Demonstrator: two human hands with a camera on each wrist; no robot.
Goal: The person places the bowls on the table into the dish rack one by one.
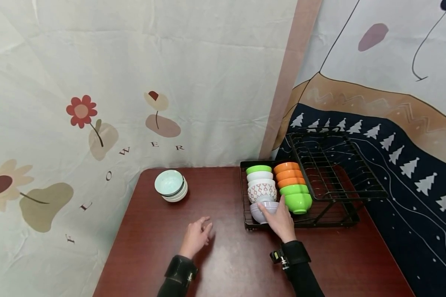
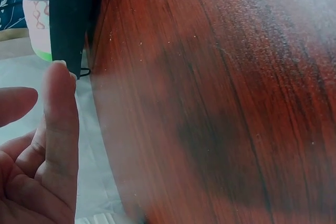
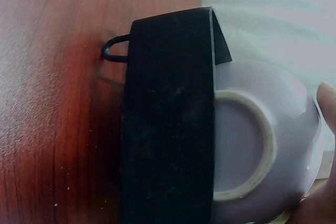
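Note:
My right hand (image 1: pixel 282 222) grips a pale lavender bowl (image 1: pixel 261 213) at the front of the left row in the black dish rack (image 1: pixel 246 206). In the right wrist view the lavender bowl (image 3: pixel 294 114) stands on its side, its foot ring facing out behind the rack's dark front edge (image 3: pixel 168 119); a finger touches its rim. Right behind it is a white bowl with a red pattern (image 1: pixel 262 192). Over the table, left of the rack, hovers my left hand (image 1: pixel 196 237), holding nothing, fingers loosely extended. Its index finger (image 2: pixel 62 129) points straight in the left wrist view.
Farther back in that row are white bowls (image 1: pixel 260 176) and a green one (image 1: pixel 258 168). Orange bowls (image 1: pixel 288 167) and green bowls (image 1: pixel 298 202) form the row beside it. A raised wire tier (image 1: pixel 334 165) overhangs the rack's right side. A bowl stack (image 1: pixel 169 183) stands at the table's back left.

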